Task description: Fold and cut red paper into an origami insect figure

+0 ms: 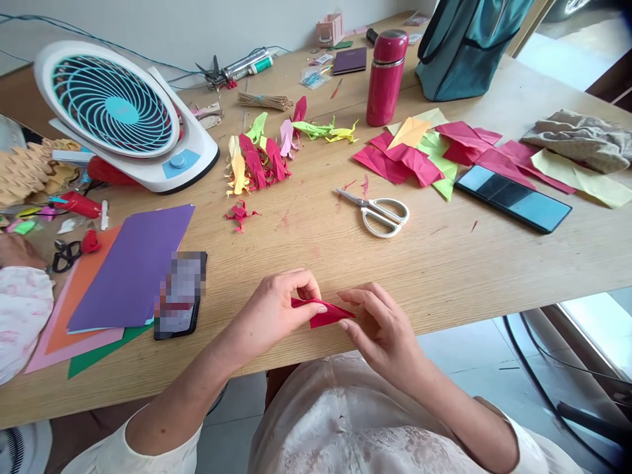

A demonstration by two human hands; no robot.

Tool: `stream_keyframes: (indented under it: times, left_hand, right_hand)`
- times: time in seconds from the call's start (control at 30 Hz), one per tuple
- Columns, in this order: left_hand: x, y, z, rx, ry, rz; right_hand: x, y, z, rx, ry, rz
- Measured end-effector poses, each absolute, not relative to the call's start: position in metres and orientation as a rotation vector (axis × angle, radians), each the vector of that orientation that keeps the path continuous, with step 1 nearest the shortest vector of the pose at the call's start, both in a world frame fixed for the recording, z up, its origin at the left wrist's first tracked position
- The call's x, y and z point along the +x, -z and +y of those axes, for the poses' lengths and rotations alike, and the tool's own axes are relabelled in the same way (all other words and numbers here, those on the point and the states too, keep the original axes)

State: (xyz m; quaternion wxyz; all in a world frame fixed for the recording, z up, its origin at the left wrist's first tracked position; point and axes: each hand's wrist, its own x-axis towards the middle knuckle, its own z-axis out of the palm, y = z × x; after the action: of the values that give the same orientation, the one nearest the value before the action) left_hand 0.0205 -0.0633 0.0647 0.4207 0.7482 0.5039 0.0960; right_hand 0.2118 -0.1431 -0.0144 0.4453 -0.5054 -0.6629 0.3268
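Note:
Just above the table's front edge, my left hand (284,299) is closed on a folded red paper (323,318), pinching it between thumb and curled fingers. My right hand (380,322) curls around the paper's pointed right end. Its thumb rests against the lower edge there, and the other fingers bend above it. Ahead of my hands lie white-handled scissors (385,217) with their blades pointing left. One small red folded paper figure (240,214) sits apart, in front of a cluster of red, green, yellow and pink paper figures (257,161).
Left are coloured paper sheets (131,263), a phone (180,296), a white fan (118,105) and another person's sleeve (24,316). Right are crumpled coloured papers (402,161), another phone (513,197) and a cloth (582,138). Behind stand a red flask (386,79) and teal bag (469,52).

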Motion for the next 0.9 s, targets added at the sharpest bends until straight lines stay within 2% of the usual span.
stream_keyframes:
  times: [0.47,0.9]
  left_hand:
    - [0.016,-0.059,-0.081,2.010,-0.557,1.064]
    - [0.026,-0.052,-0.088,2.092,-0.561,1.046]
  right_hand:
    - [0.207,0.014,-0.135,-1.081,-0.894,-1.530]
    - [0.200,0.013,-0.133,-1.052,-0.838,-1.526]
